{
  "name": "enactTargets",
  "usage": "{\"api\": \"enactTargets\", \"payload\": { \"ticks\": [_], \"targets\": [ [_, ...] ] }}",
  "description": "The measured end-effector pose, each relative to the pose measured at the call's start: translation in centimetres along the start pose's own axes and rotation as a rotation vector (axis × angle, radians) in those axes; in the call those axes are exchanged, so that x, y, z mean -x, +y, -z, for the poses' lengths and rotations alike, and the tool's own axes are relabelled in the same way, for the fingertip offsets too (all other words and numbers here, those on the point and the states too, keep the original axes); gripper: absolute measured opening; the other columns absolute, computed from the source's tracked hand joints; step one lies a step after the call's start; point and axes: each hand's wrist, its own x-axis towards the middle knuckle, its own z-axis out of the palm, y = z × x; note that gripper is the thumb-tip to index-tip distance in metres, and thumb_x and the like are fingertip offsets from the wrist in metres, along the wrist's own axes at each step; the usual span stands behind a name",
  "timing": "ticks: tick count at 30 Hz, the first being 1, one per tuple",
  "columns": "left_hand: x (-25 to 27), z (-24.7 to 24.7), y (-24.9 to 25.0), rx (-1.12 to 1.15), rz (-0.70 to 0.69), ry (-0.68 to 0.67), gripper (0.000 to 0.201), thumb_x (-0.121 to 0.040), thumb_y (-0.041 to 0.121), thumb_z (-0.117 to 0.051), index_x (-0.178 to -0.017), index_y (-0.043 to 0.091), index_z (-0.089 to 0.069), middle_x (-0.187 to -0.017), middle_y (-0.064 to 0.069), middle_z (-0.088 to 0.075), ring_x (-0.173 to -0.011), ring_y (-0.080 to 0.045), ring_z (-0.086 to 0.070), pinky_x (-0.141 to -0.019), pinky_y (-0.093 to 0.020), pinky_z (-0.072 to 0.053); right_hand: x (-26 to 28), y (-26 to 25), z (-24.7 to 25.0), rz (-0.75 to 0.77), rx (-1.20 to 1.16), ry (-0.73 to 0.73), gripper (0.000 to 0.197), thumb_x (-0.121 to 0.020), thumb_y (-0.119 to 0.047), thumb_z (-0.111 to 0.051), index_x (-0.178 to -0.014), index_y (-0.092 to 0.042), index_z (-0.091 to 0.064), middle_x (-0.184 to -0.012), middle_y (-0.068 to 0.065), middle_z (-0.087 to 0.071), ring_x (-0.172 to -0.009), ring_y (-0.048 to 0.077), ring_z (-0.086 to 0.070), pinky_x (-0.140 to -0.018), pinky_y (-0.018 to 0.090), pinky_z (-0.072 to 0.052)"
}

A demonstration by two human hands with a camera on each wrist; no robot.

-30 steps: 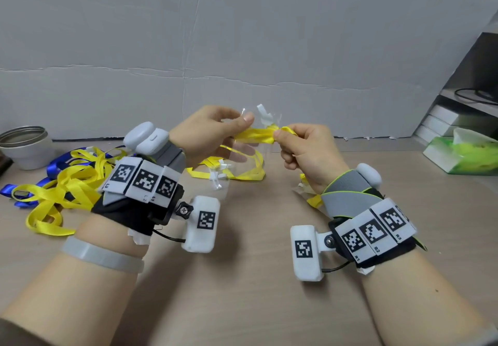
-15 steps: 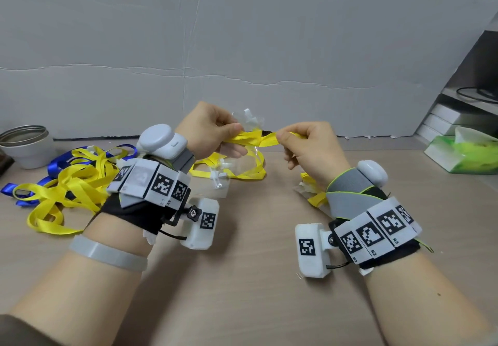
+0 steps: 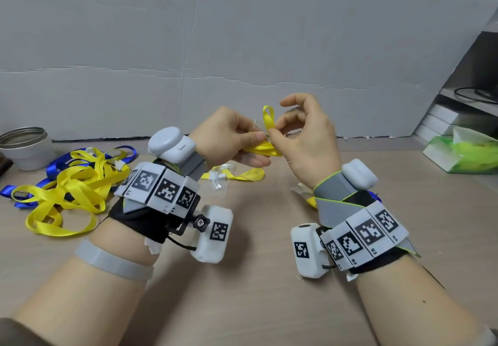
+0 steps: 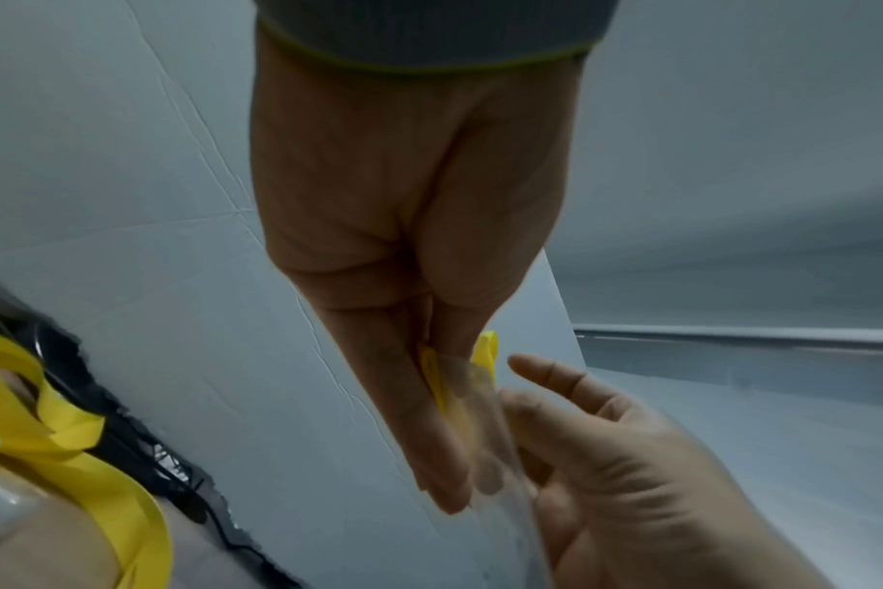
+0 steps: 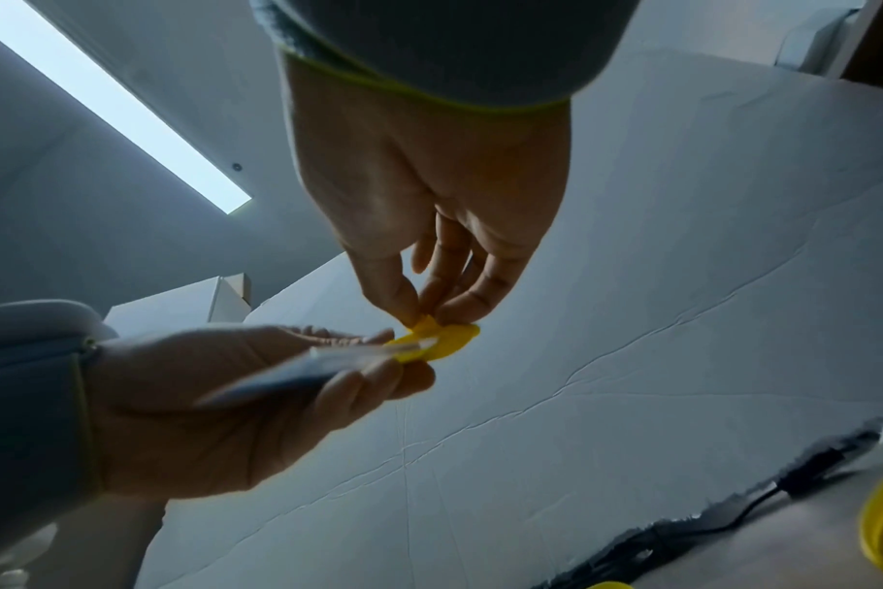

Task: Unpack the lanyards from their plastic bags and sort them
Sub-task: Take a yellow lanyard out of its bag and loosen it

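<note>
Both hands are raised above the middle of the wooden table. My left hand (image 3: 237,141) pinches a clear plastic bag (image 5: 328,358) with a folded yellow lanyard (image 3: 265,146) in it. My right hand (image 3: 293,127) pinches a loop of that yellow lanyard (image 5: 439,338) between thumb and fingertips, and the loop (image 3: 268,116) stands up out of the bag's mouth. The other right fingers arch above it. A pile of loose yellow and blue lanyards (image 3: 72,184) lies at the left. Another bagged yellow lanyard (image 3: 229,177) lies on the table under the hands.
A white cup with a metal rim (image 3: 25,147) stands at the far left. A green tissue pack (image 3: 463,154) and stacked white boxes (image 3: 442,122) sit at the right. A further bag with a yellow strap (image 3: 304,193) lies beside my right wrist. A grey wall closes the back.
The right hand has let go of the strap's end, moved up and left, and now pinches a loop that stands upright out of the bag. Both hands have come closer together.
</note>
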Motion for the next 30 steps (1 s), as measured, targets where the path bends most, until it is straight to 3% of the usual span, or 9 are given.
{"api": "enactTargets", "payload": {
  "ticks": [5, 9, 12, 17, 23, 30],
  "targets": [
    [0.27, -0.14, 0.44, 0.101, 0.0, -0.014, 0.017, -0.096, 0.006, -0.057, -0.097, -0.008, -0.067, -0.09, -0.024, -0.073, -0.08, -0.031, -0.075, -0.07, -0.028, -0.061, 0.09, 0.39, -0.19, 0.163, 0.083, -0.006, 0.005, -0.078, -0.007, -0.072, -0.081, -0.011, -0.072, -0.083, 0.002, -0.065, -0.067, 0.01, -0.06, -0.062, 0.027, -0.051],
    [0.27, 0.03, 0.47, 0.17, 0.006, -0.01, 0.017, -0.096, 0.006, -0.057, -0.1, -0.007, -0.067, -0.091, -0.022, -0.073, -0.082, -0.032, -0.074, -0.07, -0.027, -0.061, 0.0, 0.5, -0.16, 0.225, 0.093, 0.032, 0.011, -0.082, -0.003, -0.07, -0.088, -0.01, -0.075, -0.083, 0.004, -0.067, -0.068, 0.012, -0.06, -0.063, 0.019, -0.047],
    [0.26, 0.24, 0.51, 0.224, 0.008, -0.012, 0.019, -0.096, 0.006, -0.055, -0.103, -0.01, -0.065, -0.088, -0.019, -0.073, -0.081, -0.03, -0.075, -0.068, -0.025, -0.06, 0.04, 0.14, -0.07, 0.21, 0.062, 0.032, 0.019, -0.082, -0.003, -0.07, -0.097, -0.013, -0.072, -0.081, 0.0, -0.068, -0.07, 0.013, -0.061, -0.065, 0.02, -0.048],
    [0.35, 0.45, 0.58, 0.244, 0.0, -0.013, 0.021, -0.096, 0.006, -0.055, -0.104, -0.012, -0.064, -0.091, -0.022, -0.072, -0.082, -0.03, -0.074, -0.067, -0.024, -0.059, 0.17, 0.08, -0.09, 0.177, 0.043, -0.033, 0.015, -0.081, -0.006, -0.073, -0.093, -0.015, -0.072, -0.08, -0.001, -0.069, -0.07, 0.011, -0.062, -0.068, 0.025, -0.052],
    [0.33, 0.56, 0.54, 0.227, -0.024, -0.027, 0.025, -0.096, 0.007, -0.055, -0.11, -0.012, -0.063, -0.103, -0.028, -0.07, -0.09, -0.036, -0.073, -0.072, -0.027, -0.06, -0.11, 0.3, -0.17, 0.161, 0.06, 0.036, 0.01, -0.079, -0.01, -0.077, -0.087, -0.015, -0.072, -0.091, 0.002, -0.06, -0.069, 0.01, -0.061, -0.065, 0.014, -0.046],
    [0.37, 0.29, 0.66, 0.13, -0.062, -0.012, 0.015, -0.095, 0.007, -0.058, -0.098, -0.004, -0.068, -0.094, -0.022, -0.073, -0.086, -0.033, -0.074, -0.077, -0.03, -0.061, -0.1, 0.42, 0.01, 0.053, 0.061, -0.015, 0.004, -0.079, -0.012, -0.074, -0.081, -0.015, -0.076, -0.079, -0.003, -0.07, -0.071, 0.009, -0.064, -0.07, 0.024, -0.052]
  ]
}}
